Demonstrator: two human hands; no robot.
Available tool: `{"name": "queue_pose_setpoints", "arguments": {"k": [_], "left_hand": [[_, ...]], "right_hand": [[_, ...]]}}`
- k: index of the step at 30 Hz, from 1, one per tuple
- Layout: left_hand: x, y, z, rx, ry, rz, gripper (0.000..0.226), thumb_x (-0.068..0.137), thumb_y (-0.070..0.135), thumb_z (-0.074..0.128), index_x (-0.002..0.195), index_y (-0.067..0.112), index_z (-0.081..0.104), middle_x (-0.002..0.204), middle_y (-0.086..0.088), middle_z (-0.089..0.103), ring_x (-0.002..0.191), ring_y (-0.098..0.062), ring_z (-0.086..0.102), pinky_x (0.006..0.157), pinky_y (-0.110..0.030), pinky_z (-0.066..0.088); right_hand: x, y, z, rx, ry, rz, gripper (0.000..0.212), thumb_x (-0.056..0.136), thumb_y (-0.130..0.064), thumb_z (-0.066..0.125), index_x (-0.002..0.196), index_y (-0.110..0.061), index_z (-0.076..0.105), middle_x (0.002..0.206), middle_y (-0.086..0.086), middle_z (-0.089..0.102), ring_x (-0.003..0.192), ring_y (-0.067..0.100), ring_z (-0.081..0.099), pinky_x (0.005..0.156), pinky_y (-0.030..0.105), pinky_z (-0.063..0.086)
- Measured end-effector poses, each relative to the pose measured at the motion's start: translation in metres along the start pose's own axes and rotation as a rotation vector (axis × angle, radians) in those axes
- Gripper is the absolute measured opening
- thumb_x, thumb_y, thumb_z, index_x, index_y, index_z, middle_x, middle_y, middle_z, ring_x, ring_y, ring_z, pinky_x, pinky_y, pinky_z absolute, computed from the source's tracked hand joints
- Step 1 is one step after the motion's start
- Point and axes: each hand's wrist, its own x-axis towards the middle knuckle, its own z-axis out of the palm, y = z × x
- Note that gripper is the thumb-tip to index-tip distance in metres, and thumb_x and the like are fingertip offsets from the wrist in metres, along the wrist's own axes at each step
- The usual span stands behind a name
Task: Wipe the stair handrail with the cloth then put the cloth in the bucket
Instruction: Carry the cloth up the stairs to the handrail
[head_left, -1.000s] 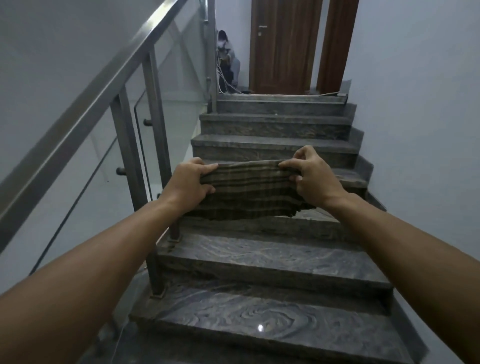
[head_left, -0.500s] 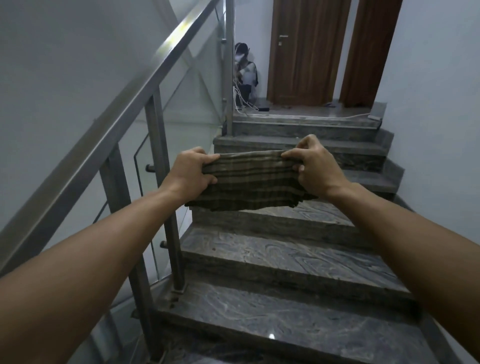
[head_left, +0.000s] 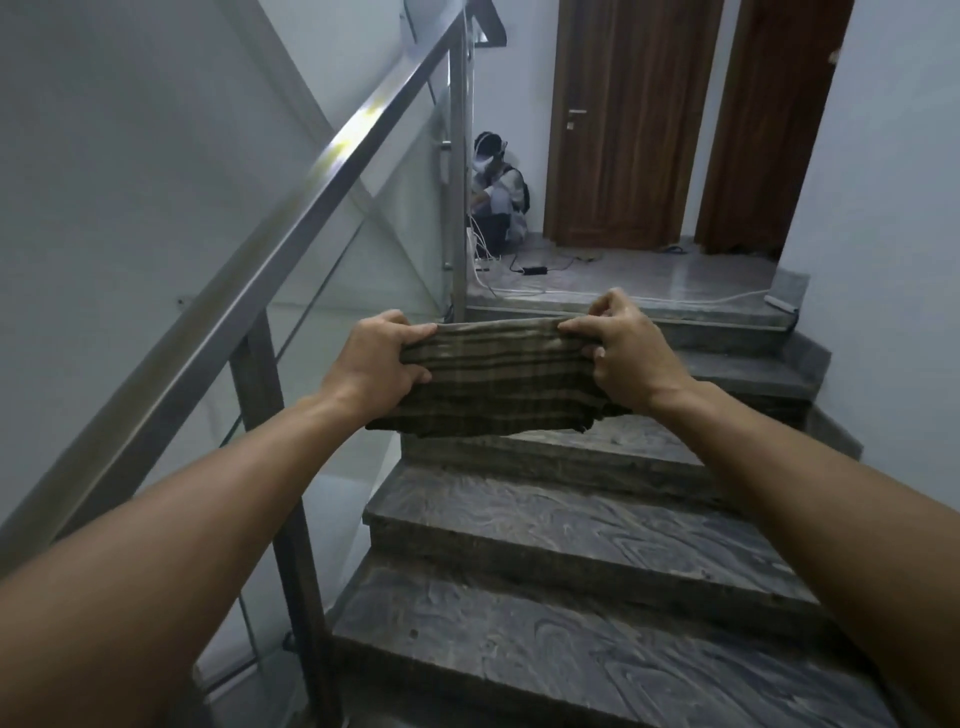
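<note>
A dark striped cloth (head_left: 493, 384) hangs stretched in front of me over the stairs. My left hand (head_left: 379, 358) grips its left end and my right hand (head_left: 623, 348) grips its right end. The steel handrail (head_left: 291, 228) slopes up along the left side, well left of the cloth and not touching it. No bucket is in view.
Dark marble steps (head_left: 597, 530) rise to a landing (head_left: 649, 280) with cables and a charger on the floor. A person (head_left: 498, 192) crouches in the landing's corner. Two brown doors (head_left: 628, 119) stand behind. Steel posts (head_left: 460, 171) and glass panels (head_left: 395, 218) carry the rail. A white wall (head_left: 893, 260) closes the right side.
I have gone up the stairs, so the landing and doors look nearer. Both hands keep the same grip on the cloth, still held stretched ahead of me.
</note>
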Motion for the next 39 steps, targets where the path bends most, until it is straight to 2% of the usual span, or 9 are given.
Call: {"name": "queue_pose_setpoints", "arguments": {"k": [5, 9, 12, 14, 18, 23, 32, 35, 39], "left_hand": [[0.077, -0.005, -0.019, 0.009, 0.015, -0.016, 0.054, 0.078, 0.007, 0.073, 0.129, 0.011, 0.055, 0.108, -0.004, 0.058, 0.101, -0.020, 0.055, 0.091, -0.023, 0.040], [0.145, -0.021, -0.037, 0.028, 0.035, -0.004, 0.054, 0.078, 0.007, 0.073, 0.129, 0.013, 0.056, 0.111, -0.004, 0.059, 0.103, -0.019, 0.055, 0.093, -0.023, 0.040], [0.198, -0.037, -0.050, 0.056, 0.050, 0.027, 0.054, 0.077, 0.008, 0.074, 0.128, 0.013, 0.057, 0.112, -0.005, 0.059, 0.106, -0.022, 0.056, 0.100, -0.028, 0.043], [0.234, -0.048, -0.061, 0.068, 0.049, 0.058, 0.053, 0.077, 0.008, 0.073, 0.128, 0.013, 0.057, 0.112, -0.006, 0.060, 0.107, -0.023, 0.056, 0.102, -0.034, 0.045], [0.303, -0.064, -0.086, 0.105, 0.058, 0.097, 0.051, 0.076, 0.008, 0.074, 0.124, 0.015, 0.061, 0.110, -0.008, 0.060, 0.105, -0.025, 0.056, 0.100, -0.036, 0.046], [0.370, -0.080, -0.103, 0.081, 0.089, 0.056, 0.055, 0.076, 0.007, 0.075, 0.128, 0.011, 0.057, 0.113, -0.006, 0.060, 0.106, -0.022, 0.056, 0.097, -0.023, 0.040], [0.483, -0.098, -0.112, 0.122, 0.128, -0.028, 0.054, 0.076, 0.009, 0.075, 0.127, 0.011, 0.058, 0.106, -0.003, 0.059, 0.099, -0.021, 0.055, 0.095, -0.028, 0.045], [0.522, -0.097, -0.109, 0.150, 0.168, -0.052, 0.053, 0.076, 0.009, 0.075, 0.126, 0.013, 0.059, 0.103, -0.003, 0.060, 0.096, -0.019, 0.055, 0.089, -0.025, 0.043], [0.570, -0.091, -0.108, 0.201, 0.165, -0.122, 0.053, 0.075, 0.009, 0.076, 0.125, 0.012, 0.060, 0.103, -0.006, 0.060, 0.097, -0.021, 0.055, 0.089, -0.024, 0.041]], "right_hand": [[0.087, 0.010, -0.006, 0.007, 0.022, -0.020, 0.033, 0.088, -0.001, 0.055, 0.117, -0.014, 0.064, 0.113, 0.011, 0.047, 0.097, 0.023, 0.048, 0.093, 0.038, 0.047], [0.161, 0.012, -0.005, 0.015, 0.041, -0.026, 0.031, 0.088, -0.003, 0.055, 0.115, -0.015, 0.066, 0.115, 0.012, 0.047, 0.098, 0.025, 0.049, 0.090, 0.037, 0.048], [0.220, 0.011, -0.002, 0.010, 0.059, -0.038, 0.029, 0.089, -0.004, 0.056, 0.113, -0.015, 0.066, 0.114, 0.011, 0.046, 0.098, 0.025, 0.048, 0.089, 0.037, 0.048], [0.259, 0.011, -0.001, 0.020, 0.076, -0.039, 0.028, 0.088, -0.005, 0.058, 0.112, -0.015, 0.066, 0.113, 0.011, 0.046, 0.097, 0.024, 0.048, 0.088, 0.038, 0.049], [0.334, 0.008, -0.003, 0.045, 0.104, -0.020, 0.029, 0.087, -0.005, 0.057, 0.112, -0.017, 0.066, 0.111, 0.008, 0.046, 0.098, 0.028, 0.052, 0.089, 0.047, 0.052], [0.409, 0.006, -0.009, 0.010, 0.148, -0.050, 0.030, 0.086, -0.004, 0.057, 0.111, -0.019, 0.068, 0.111, 0.009, 0.049, 0.098, 0.032, 0.055, 0.089, 0.047, 0.052], [0.541, 0.030, -0.005, 0.021, 0.135, -0.140, 0.027, 0.088, -0.009, 0.058, 0.111, -0.020, 0.068, 0.109, 0.009, 0.049, 0.097, 0.033, 0.054, 0.089, 0.048, 0.052], [0.585, 0.045, -0.003, 0.037, 0.138, -0.160, 0.028, 0.088, -0.010, 0.058, 0.112, -0.020, 0.068, 0.110, 0.010, 0.049, 0.097, 0.032, 0.053, 0.090, 0.045, 0.051], [0.641, 0.062, -0.003, 0.034, 0.102, -0.185, 0.028, 0.088, -0.011, 0.058, 0.111, -0.021, 0.068, 0.110, 0.010, 0.048, 0.097, 0.032, 0.053, 0.090, 0.043, 0.049]]}}
